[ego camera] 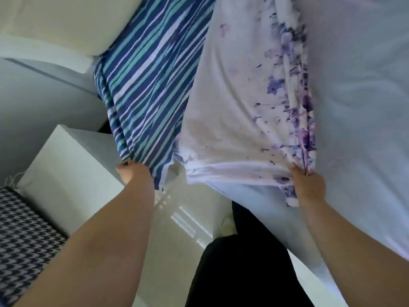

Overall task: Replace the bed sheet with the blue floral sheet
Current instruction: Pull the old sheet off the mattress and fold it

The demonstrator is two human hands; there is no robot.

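We grip cloth with both hands at the near edge of the bed. Our left hand is curled around a bunched corner of the striped sheet, whose blue, teal and white stripes run lengthwise away from us toward the upper part of the view, so its long axis points up and slightly right. Our right hand pinches a gathered fold of the white floral sheet; its purple-blue flower print forms a band running from our fingers straight away from us. The floral sheet lies beside the striped one, overlapping its right edge, and spreads to the right over the bed. A white box-like cabinet stands left of the bed, near a houndstooth fabric; we cannot tell what either holds.
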